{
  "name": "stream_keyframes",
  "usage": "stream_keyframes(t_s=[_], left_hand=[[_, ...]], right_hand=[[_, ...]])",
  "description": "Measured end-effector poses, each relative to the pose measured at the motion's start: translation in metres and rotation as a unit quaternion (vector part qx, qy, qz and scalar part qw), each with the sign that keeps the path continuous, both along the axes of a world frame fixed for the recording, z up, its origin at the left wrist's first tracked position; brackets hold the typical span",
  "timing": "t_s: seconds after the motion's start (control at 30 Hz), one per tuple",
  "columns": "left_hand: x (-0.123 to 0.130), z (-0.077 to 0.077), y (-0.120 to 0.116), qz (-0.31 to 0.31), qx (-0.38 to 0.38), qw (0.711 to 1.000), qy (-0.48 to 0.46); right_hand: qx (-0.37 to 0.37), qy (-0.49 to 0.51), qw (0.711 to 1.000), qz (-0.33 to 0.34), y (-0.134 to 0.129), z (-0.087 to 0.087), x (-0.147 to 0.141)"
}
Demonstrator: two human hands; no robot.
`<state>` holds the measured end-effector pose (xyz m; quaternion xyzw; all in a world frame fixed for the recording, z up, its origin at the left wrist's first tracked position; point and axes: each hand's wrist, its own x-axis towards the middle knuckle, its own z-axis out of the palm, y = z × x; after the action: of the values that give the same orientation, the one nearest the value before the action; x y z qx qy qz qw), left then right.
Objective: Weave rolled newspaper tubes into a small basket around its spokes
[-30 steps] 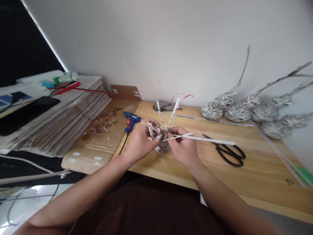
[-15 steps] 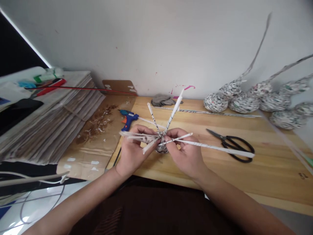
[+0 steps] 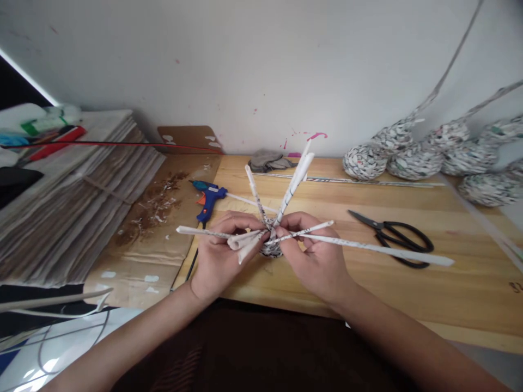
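Between my two hands is a small woven paper piece (image 3: 271, 249), its rounded underside showing below the fingers. Several rolled paper tubes stick out from it: two upright ones (image 3: 295, 179) close together, a shorter one leaning left, and a long one (image 3: 379, 249) reaching right toward the scissors. My left hand (image 3: 223, 253) is closed on the left side, with folded paper ends (image 3: 245, 242) over its thumb. My right hand (image 3: 312, 253) pinches the tube bases at the right side, thumb on top. The fingertips partly hide the weave.
Black-handled scissors (image 3: 392, 234) lie at right. A blue glue gun (image 3: 210, 198) rests at left by cardboard (image 3: 155, 250) with brown scraps. Tied paper stacks (image 3: 90, 201) stand far left. Several woven paper gourd shapes (image 3: 414, 158) line the wall, near a grey cloth (image 3: 269, 161).
The paper ends over my left hand have spread, one tube now pointing left. The long right tube has swung slightly and reaches further across the scissors. The camera view has shifted a little.
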<state>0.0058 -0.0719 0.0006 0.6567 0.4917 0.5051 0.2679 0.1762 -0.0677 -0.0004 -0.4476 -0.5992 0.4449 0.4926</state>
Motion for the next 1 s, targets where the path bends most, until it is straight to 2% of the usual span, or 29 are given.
stream_keyframes(t_s=[0.13,0.23,0.4,0.73,1.0], left_hand=[[-0.001,0.003,0.003,-0.023,0.025,0.999,0.035],[-0.001,0.003,0.005,-0.031,0.040,0.999,0.012],[0.002,0.001,0.007,-0.052,0.005,0.997,-0.047],[0.006,0.001,0.013,-0.074,-0.029,0.992,-0.100],[0.007,0.000,0.020,-0.030,-0.054,0.997,-0.047]], right_hand=[[-0.011,0.019,1.000,-0.003,0.001,-0.003,-0.001],[-0.032,0.048,0.998,-0.006,0.002,-0.004,-0.001],[-0.064,0.100,0.993,-0.007,0.007,-0.004,-0.002],[-0.088,0.138,0.987,-0.005,0.014,-0.007,-0.002],[-0.088,0.112,0.989,-0.023,0.017,-0.006,-0.002]])
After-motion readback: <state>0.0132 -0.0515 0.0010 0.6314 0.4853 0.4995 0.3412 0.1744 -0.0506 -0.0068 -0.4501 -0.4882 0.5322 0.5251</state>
